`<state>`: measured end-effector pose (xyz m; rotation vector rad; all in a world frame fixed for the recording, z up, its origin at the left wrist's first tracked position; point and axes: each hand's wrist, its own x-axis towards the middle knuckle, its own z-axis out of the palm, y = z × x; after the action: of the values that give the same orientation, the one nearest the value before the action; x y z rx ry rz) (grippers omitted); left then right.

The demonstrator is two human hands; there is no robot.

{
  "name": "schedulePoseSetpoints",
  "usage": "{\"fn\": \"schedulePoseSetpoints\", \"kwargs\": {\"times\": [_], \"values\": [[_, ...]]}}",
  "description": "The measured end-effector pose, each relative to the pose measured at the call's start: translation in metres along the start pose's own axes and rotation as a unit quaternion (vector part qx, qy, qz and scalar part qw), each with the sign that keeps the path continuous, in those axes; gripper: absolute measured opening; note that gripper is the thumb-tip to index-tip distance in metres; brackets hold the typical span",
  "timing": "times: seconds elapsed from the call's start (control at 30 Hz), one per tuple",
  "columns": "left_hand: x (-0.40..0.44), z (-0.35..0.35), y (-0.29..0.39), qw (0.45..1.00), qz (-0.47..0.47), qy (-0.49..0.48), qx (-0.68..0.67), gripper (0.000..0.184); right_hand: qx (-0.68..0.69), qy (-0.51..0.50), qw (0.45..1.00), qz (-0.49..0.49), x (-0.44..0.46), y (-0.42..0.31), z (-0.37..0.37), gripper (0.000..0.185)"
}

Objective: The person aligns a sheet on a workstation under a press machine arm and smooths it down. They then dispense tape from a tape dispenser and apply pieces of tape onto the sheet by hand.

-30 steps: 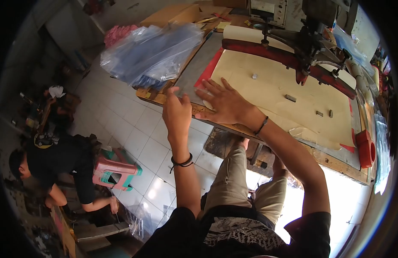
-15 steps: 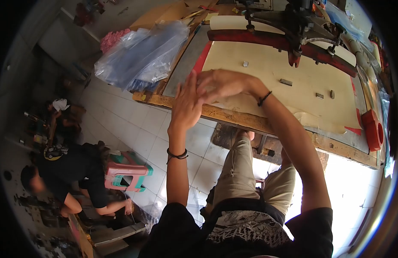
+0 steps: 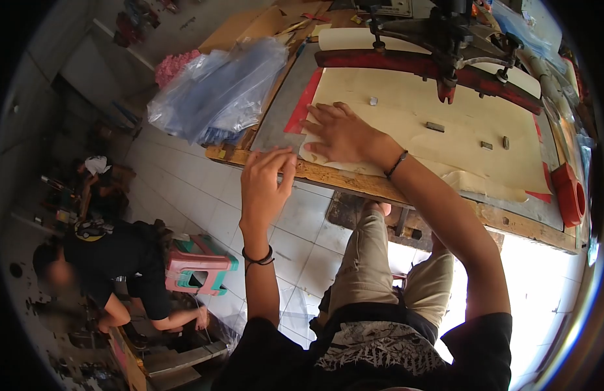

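Observation:
My right hand (image 3: 346, 135) lies spread on the left part of a cream sheet (image 3: 406, 111), near the table's front edge. Under the sheet's left side shows a red strip (image 3: 304, 103). At the table's front left corner is my left hand (image 3: 266, 186), its fingers bent together and the thumb close to them; whether something small is between them cannot be made out. Small metal pieces, one of them (image 3: 435, 126) near the middle, rest on the sheet. A red bar (image 3: 393, 62) on a dark metal frame (image 3: 439, 32) spans the sheet's back.
Clear plastic bags (image 3: 217, 91) lie on the table's left side. A red tape dispenser (image 3: 567, 195) is at the right end. A pink and green stool (image 3: 197, 266) stands on the floor, beside a crouching person (image 3: 119, 257). Another person sits farther back.
Half a second ago my hands overlapped at the sheet's left edge; now they are apart. My left hand has moved down and left, while my right lies flat on the sheet.

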<state>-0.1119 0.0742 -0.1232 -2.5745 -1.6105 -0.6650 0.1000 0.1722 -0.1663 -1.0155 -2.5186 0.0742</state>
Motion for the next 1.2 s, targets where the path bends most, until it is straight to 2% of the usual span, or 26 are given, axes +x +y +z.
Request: {"fn": "schedulePoseSetpoints", "kwargs": {"times": [0.03, 0.07, 0.13, 0.17, 0.27, 0.3, 0.37, 0.47, 0.5, 0.6, 0.63, 0.73, 0.83, 0.97, 1.07, 1.1, 1.13, 1.2], "values": [[0.008, -0.011, 0.002, 1.000, -0.024, -0.012, -0.008, 0.030, -0.008, 0.004, 1.000, 0.011, -0.002, -0.007, 0.003, 0.065], [0.015, -0.009, 0.001, 0.998, -0.020, 0.033, -0.045, 0.031, -0.017, 0.008, 1.000, 0.022, -0.002, -0.014, 0.003, 0.068], [0.034, -0.001, 0.004, 0.985, -0.010, 0.124, -0.119, 0.033, -0.020, -0.064, 0.997, 0.023, -0.004, -0.024, -0.013, 0.075], [0.044, 0.002, 0.005, 0.982, -0.025, 0.078, -0.170, 0.042, -0.022, -0.100, 0.994, 0.024, -0.005, -0.029, -0.025, 0.078], [0.072, 0.031, -0.007, 0.971, 0.008, 0.000, -0.237, 0.054, -0.001, -0.205, 0.978, -0.032, -0.001, -0.029, -0.042, 0.078], [0.078, 0.046, -0.015, 0.962, -0.014, -0.063, -0.266, 0.061, 0.042, -0.200, 0.978, -0.040, 0.000, -0.025, -0.041, 0.076], [0.084, 0.055, -0.023, 0.970, 0.021, -0.077, -0.231, 0.063, 0.127, -0.188, 0.973, -0.051, 0.006, -0.015, -0.043, 0.072], [0.084, 0.058, -0.031, 0.972, 0.059, -0.098, -0.205, 0.065, 0.233, -0.278, 0.932, 0.006, 0.010, -0.009, -0.081, 0.065], [0.087, 0.062, -0.036, 0.977, 0.075, -0.105, -0.172, 0.066, 0.257, -0.223, 0.940, -0.012, 0.007, -0.005, -0.084, 0.053], [0.084, 0.074, -0.037, 0.987, 0.103, -0.117, -0.045, 0.068, 0.296, -0.089, 0.951, 0.007, -0.003, 0.012, -0.087, 0.039], [0.082, 0.074, -0.035, 0.988, 0.104, -0.116, -0.021, 0.068, 0.270, -0.050, 0.961, 0.023, -0.012, 0.007, -0.098, 0.031], [0.084, 0.060, -0.019, 0.988, 0.096, -0.117, 0.000, 0.064, 0.137, 0.018, 0.989, 0.050, -0.057, -0.004, -0.121, 0.030], [0.083, 0.045, -0.005, 0.984, 0.093, -0.133, 0.075, 0.059, 0.100, -0.012, 0.991, 0.091, -0.123, -0.018, -0.150, 0.032], [0.087, 0.039, 0.036, 0.975, 0.180, -0.115, -0.068, 0.056, 0.077, 0.013, 0.977, 0.199, -0.200, -0.004, -0.166, 0.039], [0.088, 0.061, 0.091, 0.954, 0.251, -0.078, -0.143, 0.054, -0.073, 0.043, 0.975, 0.207, -0.247, 0.016, -0.139, 0.046], [0.082, 0.071, 0.109, 0.948, 0.264, -0.071, -0.166, 0.055, -0.119, 0.038, 0.973, 0.195, -0.260, 0.013, -0.128, 0.053], [0.077, 0.078, 0.124, 0.941, 0.276, -0.063, -0.188, 0.055, -0.127, 0.026, 0.970, 0.207, -0.263, 0.007, -0.128, 0.054], [0.065, 0.082, 0.141, 0.944, 0.294, -0.056, -0.137, 0.055, -0.139, 0.001, 0.965, 0.222, -0.262, 0.001, -0.135, 0.057]]}}
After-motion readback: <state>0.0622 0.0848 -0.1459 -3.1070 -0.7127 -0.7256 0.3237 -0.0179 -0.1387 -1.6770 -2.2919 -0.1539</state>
